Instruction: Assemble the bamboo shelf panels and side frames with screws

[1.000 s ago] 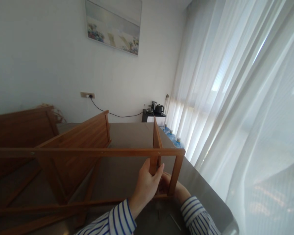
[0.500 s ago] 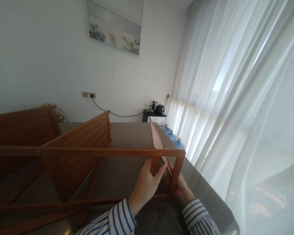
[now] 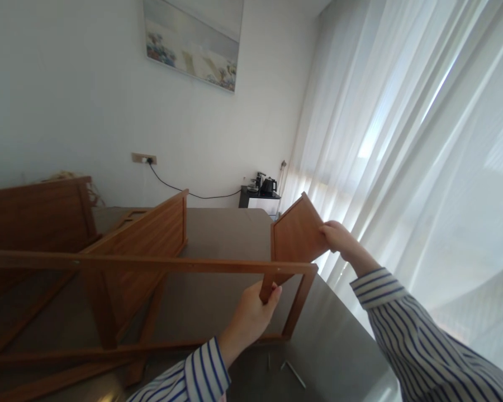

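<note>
My left hand point(image 3: 251, 312) is closed around the near end of a wooden shelf panel point(image 3: 297, 231), just below the top rail of the wooden frame point(image 3: 218, 265). At the panel's right edge, farther back, my right hand point(image 3: 337, 237) grips it with the fingers partly hidden. The panel stands tilted behind the frame's right end. Two more wooden panels, a middle one point(image 3: 151, 234) and a left one point(image 3: 33, 218), stand against the frame. On the table below lie an L-shaped hex key point(image 3: 294, 374) and a small screw-like piece point(image 3: 269, 362).
The grey table point(image 3: 218, 231) carries the frame; its right edge runs beside the white curtain point(image 3: 360, 139). At the back, a black kettle point(image 3: 269, 186) stands on a small cabinet point(image 3: 262, 202). A power cord point(image 3: 193, 195) runs along the wall to a socket point(image 3: 143, 159).
My right hand has moved from inside the frame's right end up and right to the panel's outer edge. The panel has turned, showing its broad face. My left hand has stayed nearly in place.
</note>
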`<state>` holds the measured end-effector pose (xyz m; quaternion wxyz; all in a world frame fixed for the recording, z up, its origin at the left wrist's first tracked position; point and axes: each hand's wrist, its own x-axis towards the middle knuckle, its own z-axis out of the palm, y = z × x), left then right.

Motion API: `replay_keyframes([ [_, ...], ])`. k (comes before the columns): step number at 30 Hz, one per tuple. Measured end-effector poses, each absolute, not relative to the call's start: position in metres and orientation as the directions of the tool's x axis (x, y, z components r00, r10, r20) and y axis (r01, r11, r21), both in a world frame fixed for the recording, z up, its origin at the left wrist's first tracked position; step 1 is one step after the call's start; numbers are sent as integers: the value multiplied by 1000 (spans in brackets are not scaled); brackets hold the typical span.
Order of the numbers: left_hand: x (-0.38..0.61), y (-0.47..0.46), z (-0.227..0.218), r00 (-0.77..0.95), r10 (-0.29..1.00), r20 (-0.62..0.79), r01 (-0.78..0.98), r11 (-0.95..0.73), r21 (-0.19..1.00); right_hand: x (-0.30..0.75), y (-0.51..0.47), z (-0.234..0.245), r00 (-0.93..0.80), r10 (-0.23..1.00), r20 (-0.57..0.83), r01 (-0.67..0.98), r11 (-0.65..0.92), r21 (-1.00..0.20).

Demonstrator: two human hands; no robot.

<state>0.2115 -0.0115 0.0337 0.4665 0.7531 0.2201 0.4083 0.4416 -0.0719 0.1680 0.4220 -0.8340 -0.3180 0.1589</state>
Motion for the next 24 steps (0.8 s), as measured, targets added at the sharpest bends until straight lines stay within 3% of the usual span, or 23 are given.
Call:
replay_keyframes([
  [9, 188, 8, 49, 868, 431, 248, 24, -535, 845, 390, -20, 186, 622, 783, 21, 712, -555, -431],
  [14, 169, 23, 70, 944, 267, 193, -108, -302, 947, 370, -9, 181, 579, 815, 25, 780, -544, -309],
  [19, 170, 23, 81, 881, 392, 265, -123, -351, 928, 357, -9, 181, 523, 851, 34, 820, -493, -291],
  [24, 185, 7, 74, 764, 516, 387, 7, -607, 795, 345, -15, 187, 422, 903, -83, 829, -421, -369],
])
